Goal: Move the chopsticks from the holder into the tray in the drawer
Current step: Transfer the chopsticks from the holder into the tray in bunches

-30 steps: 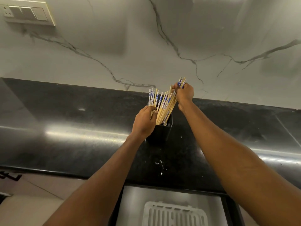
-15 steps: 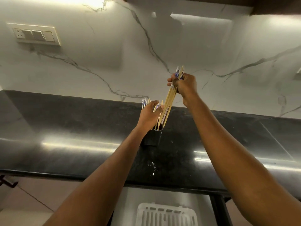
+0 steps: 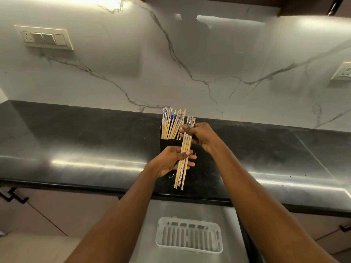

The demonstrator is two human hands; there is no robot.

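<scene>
A black holder [image 3: 167, 144] stands on the dark counter with several wooden chopsticks [image 3: 171, 122] with blue-and-white tops upright in it. In front of it my right hand [image 3: 201, 135] grips the upper end of a bundle of chopsticks [image 3: 182, 168] that hangs clear of the holder. My left hand [image 3: 171, 160] holds the middle of the same bundle, thumb across it and fingers behind. A white slotted tray [image 3: 189, 236] lies in the open drawer [image 3: 148, 224] below the counter edge.
The black counter [image 3: 76, 149] runs the full width, backed by a white marble wall. A switch panel [image 3: 44, 37] sits on the wall at the upper left, a socket [image 3: 342, 71] at the right edge. Cabinet fronts with dark handles flank the drawer.
My right hand has lifted a bundle of chopsticks out of the holder and brought it down in front. My left hand has left the holder and taken hold of the bundle.
</scene>
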